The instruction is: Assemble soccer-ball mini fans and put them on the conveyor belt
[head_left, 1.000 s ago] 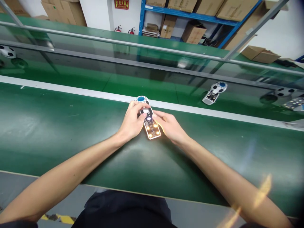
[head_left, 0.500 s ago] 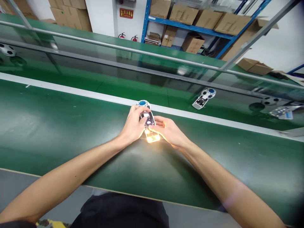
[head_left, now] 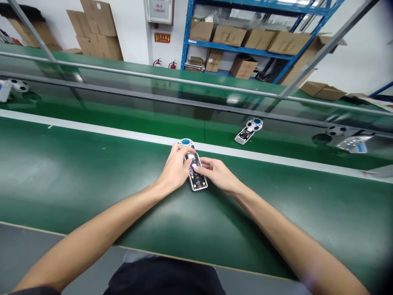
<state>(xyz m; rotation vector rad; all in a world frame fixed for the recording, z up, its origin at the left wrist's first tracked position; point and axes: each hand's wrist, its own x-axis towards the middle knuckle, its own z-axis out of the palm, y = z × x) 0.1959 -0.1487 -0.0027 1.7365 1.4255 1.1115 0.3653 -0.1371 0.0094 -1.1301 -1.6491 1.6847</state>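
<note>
A small device [head_left: 196, 177] with a dark circuit board and a round white head with a blue centre lies on the green bench [head_left: 92, 176]. My left hand [head_left: 175, 170] curls round its left side, fingers closed on it near the head. My right hand [head_left: 218, 174] holds its right side, with the fingertips pinching the board by a small lit white spot. The board's other lights are dark.
A second device of the same kind [head_left: 247, 130] lies on the green conveyor belt beyond the white strip. More such pieces [head_left: 346, 139] sit at the far right, and a football-patterned piece [head_left: 19, 85] at the far left. Blue shelves [head_left: 245, 49] with cardboard boxes stand behind.
The amber lights on the board have gone out; only a small white spot still glows. Both hands stay on the device. The loose device on the belt has drifted left.
</note>
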